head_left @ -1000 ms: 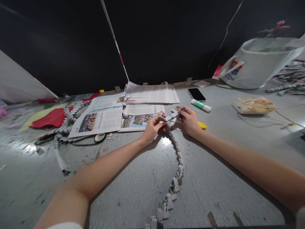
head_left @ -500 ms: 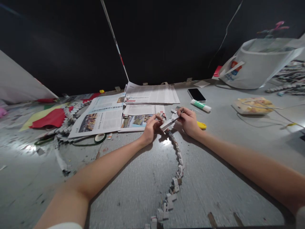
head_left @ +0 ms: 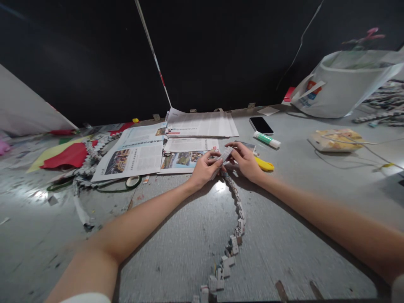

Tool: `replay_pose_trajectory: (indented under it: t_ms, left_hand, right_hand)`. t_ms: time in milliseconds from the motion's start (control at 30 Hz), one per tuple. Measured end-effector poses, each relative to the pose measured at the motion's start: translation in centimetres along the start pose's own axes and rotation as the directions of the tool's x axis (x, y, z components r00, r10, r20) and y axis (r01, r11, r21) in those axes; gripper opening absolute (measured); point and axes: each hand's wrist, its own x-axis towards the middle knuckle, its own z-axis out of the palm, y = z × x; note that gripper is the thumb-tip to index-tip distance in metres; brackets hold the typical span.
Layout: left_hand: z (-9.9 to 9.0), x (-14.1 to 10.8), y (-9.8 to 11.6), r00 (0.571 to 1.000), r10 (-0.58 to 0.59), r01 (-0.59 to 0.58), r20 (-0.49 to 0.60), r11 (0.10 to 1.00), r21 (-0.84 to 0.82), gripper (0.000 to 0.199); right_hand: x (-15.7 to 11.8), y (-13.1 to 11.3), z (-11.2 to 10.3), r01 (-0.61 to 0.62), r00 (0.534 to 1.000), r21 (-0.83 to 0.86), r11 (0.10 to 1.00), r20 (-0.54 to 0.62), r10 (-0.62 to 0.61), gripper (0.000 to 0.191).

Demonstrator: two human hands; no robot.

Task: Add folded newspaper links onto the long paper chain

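Between both hands is a folded newspaper strip [head_left: 226, 155], pale with print on it. My left hand [head_left: 204, 169] pinches its lower left end, fingers closed. My right hand [head_left: 246, 160] grips the upper right end between thumb and fingers. Below them a chain of folded newspaper links [head_left: 239, 210] curves down the table toward me; its far end reaches up under my hands. Whether the strip is joined to the chain is hidden by the fingers. A yellow-handled tool [head_left: 264, 165] lies just beside my right hand, partly covered by it.
Newspaper sheets [head_left: 139, 158] lie left of my hands, with a roll of green tape [head_left: 133, 182] before them. Red paper [head_left: 65, 156] and more folded chain are further left. A phone [head_left: 260, 125], glue stick [head_left: 267, 139], tissue pack [head_left: 336, 140] and white bag [head_left: 341, 84] stand rightward.
The strip, earlier held out flat and long between the hands, now appears shorter and turned more upright. My left fingers have closed further over it, and my right hand has shifted slightly.
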Motion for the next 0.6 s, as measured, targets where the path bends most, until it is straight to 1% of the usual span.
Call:
replay_pose_trajectory:
  t_ms: [33,100,167,233,367,433,600]
  left_hand:
    - [-0.01,-0.01,0.04,1.0,-0.002,0.002,-0.019,1.0,-0.007,0.064]
    - [0.0,-0.04,0.09,0.999,-0.009,0.008,-0.045,1.0,-0.026,0.066]
    - [0.01,-0.08,0.08,0.998,-0.014,0.012,-0.057,0.999,-0.037,0.066]
    - [0.03,-0.11,0.05,0.998,-0.012,0.01,-0.06,1.0,-0.028,0.066]
    - [0.03,-0.18,0.08,0.999,-0.008,0.009,-0.051,1.0,0.002,0.065]
    - [0.01,-0.2,0.1,0.999,-0.012,0.012,-0.043,1.0,0.014,0.065]
    - [-0.09,-0.14,-0.14,1.0,-0.009,0.01,-0.023,0.998,0.054,0.061]
  right_hand:
    - [0.07,0.03,-0.02,-0.008,1.0,0.032,0.999,-0.001,0.008,0.03]
    - [0.14,-0.07,-0.12,-0.011,1.0,0.077,0.997,0.01,0.011,0.043]
    - [0.12,-0.32,-0.21,-0.013,0.999,0.074,0.997,0.041,0.01,0.053]
    - [0.07,-0.58,-0.23,-0.013,0.998,0.035,0.999,0.054,0.012,0.055]
    - [0.11,-0.72,-0.12,0.002,1.0,-0.054,0.999,0.024,-0.001,0.056]
    - [0.15,-0.59,-0.07,-0.004,0.999,-0.09,0.996,0.031,0.006,0.057]
    - [0.03,-0.25,-0.02,-0.032,0.997,-0.112,0.993,0.066,0.039,0.057]
